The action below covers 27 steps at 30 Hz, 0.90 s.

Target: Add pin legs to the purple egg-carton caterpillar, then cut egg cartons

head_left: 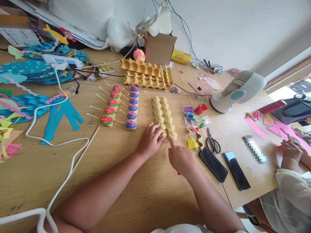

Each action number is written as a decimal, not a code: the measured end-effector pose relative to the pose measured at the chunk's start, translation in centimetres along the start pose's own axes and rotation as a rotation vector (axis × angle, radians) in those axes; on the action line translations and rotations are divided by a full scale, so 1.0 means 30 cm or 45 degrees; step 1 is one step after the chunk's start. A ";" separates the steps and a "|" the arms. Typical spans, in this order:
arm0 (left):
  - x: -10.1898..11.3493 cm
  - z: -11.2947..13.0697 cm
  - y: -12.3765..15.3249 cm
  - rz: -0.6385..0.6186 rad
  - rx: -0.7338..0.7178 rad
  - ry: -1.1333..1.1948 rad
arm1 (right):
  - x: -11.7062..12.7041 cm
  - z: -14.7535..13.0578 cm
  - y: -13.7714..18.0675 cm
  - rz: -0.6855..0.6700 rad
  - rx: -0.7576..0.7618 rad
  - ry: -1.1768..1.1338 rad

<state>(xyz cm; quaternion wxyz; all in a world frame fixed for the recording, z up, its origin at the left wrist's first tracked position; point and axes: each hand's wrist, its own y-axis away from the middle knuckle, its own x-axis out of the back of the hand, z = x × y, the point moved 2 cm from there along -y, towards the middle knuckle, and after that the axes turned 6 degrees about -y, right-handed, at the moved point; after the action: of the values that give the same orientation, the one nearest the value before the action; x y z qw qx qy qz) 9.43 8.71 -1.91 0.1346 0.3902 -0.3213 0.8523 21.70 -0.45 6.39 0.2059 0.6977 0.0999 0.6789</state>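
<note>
A pale yellow egg carton [159, 113] lies upside down on the wooden table, its two rows of bumps facing up. My left hand [151, 139] grips its near end, fingers over the left side and thumb at the front. With the index finger stretched out, my right hand [182, 158] touches the near right corner. Its other fingers are curled, and a small red tip shows beneath them; what it belongs to is hidden. Left of the carton stand a red-and-green painted caterpillar [112, 103] and a purple-and-blue one [132, 106], both made of carton cups with thin sticks.
Scissors [213, 141], two phones [213, 164], a red cup [200, 108] and bagged coloured clay [189, 115] lie to the right. A fan [239, 90] stands behind. More egg cartons [144, 76] are at the back. A white cable [70, 139] crosses the left side. Another person's hands [291, 150] rest far right.
</note>
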 end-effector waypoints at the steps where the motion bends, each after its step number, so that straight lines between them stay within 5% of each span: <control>1: 0.000 0.000 0.000 0.000 0.003 0.001 | 0.006 0.003 0.000 -0.003 0.001 -0.007; 13: -0.006 0.001 0.001 0.004 0.018 0.011 | 0.127 0.058 -0.018 -0.094 0.043 -0.093; 27: 0.001 0.006 -0.001 -0.023 0.027 0.005 | 0.058 0.046 -0.069 0.055 0.013 -0.174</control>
<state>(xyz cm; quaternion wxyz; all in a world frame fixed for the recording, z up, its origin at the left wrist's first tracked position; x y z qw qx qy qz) 9.53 8.61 -1.79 0.1388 0.3926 -0.3085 0.8552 23.45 1.92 7.10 0.1938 0.7454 0.0741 0.6335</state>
